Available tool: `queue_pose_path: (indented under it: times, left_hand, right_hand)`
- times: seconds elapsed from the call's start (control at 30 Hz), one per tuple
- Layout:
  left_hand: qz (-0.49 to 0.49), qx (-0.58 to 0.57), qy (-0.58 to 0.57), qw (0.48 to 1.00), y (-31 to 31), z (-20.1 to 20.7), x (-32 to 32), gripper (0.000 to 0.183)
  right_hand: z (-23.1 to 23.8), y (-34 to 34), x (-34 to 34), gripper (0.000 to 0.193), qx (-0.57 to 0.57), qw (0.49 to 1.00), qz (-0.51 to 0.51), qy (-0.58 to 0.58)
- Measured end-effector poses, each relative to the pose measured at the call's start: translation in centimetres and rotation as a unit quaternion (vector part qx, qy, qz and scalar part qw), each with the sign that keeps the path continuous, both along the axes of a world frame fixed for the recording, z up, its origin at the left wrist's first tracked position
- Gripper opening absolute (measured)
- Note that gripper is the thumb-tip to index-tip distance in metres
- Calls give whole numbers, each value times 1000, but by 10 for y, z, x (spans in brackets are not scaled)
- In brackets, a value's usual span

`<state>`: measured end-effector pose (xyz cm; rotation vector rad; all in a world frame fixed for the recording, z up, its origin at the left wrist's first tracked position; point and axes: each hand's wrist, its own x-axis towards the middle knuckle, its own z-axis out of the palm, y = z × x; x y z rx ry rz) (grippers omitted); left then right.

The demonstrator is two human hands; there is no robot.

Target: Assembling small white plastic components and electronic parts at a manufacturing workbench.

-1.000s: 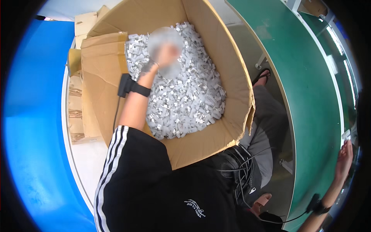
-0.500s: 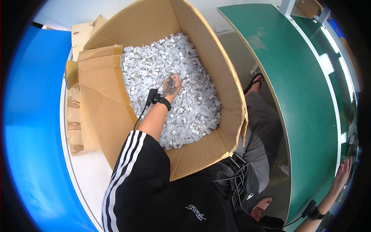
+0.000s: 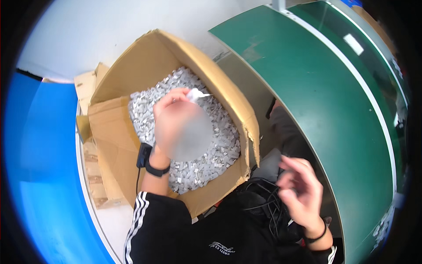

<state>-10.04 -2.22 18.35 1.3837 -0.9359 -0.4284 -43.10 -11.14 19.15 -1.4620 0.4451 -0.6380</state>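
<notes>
My left hand (image 3: 170, 110) is raised over a big cardboard box (image 3: 112, 143), its fingers closed on a small white plastic piece (image 3: 196, 94) that sticks out past the fingertips. A blurred patch covers part of that hand, so whether it holds more pieces cannot be told. Below it, a heap of small white and grey plastic pieces (image 3: 222, 154) with shiny metal bits fills the box bottom. My right hand (image 3: 303, 189) is in the air between the box and a green tabletop, fingers curved and apart, slightly smeared, with nothing visible in them.
The green table (image 3: 316, 88) runs along the right side, with a pale rail (image 3: 343, 66) across it. A blue surface (image 3: 44, 154) lies at the left, beside wooden boards (image 3: 85, 90). Black cables (image 3: 272, 207) hang by my lap, near the box's torn corner (image 3: 250, 169).
My left hand has come up from the heap with a white piece in its fingers. My right hand has moved left from the green table's far edge toward the box. The view has shifted.
</notes>
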Motion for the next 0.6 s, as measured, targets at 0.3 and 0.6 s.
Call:
queue_pose_path:
  times: [0.3,0.6]
  left_hand:
    - [-304,-80,37,949,-11,36,-128,24]
    - [-323,71,-72,941,-11,51,-144,24]
  right_hand:
    - [9,2,19,32,114,984,19,-136]
    - [-7,6,-11,6,81,985,-64,-136]
